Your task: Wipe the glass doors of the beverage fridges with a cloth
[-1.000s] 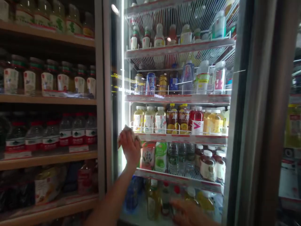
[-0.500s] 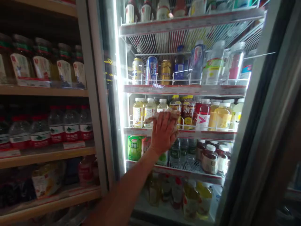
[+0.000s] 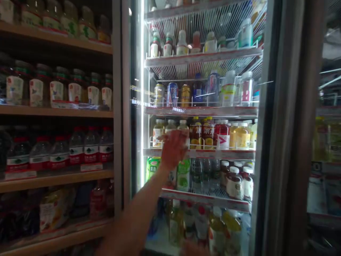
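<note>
My left hand (image 3: pixel 173 149) reaches up to the glass door of a lit drinks fridge, its back toward me and blurred by motion. Under its fingers is what looks like a pale cloth (image 3: pixel 184 137), mostly hidden and smeared. Behind the glass at that height stand pale-labelled bottles (image 3: pixel 158 133) and dark iced-tea bottles (image 3: pixel 195 132). Part of my right hand (image 3: pixel 195 248) shows as a smear at the bottom edge, low in front of the fridge; its fingers cannot be made out.
The fridge shelves (image 3: pixel 205 58) carry cans, bottles and cartons. To the left, wooden shelves (image 3: pixel 58 112) hold juice bottles and red-capped water bottles (image 3: pixel 92 144). A thick metal door frame (image 3: pixel 290 142) rises on the right, with more drinks beyond it.
The view has shifted, bringing in more of the upper shelves and the right side. My left hand has moved left and slightly down. My right hand has come in at the bottom.
</note>
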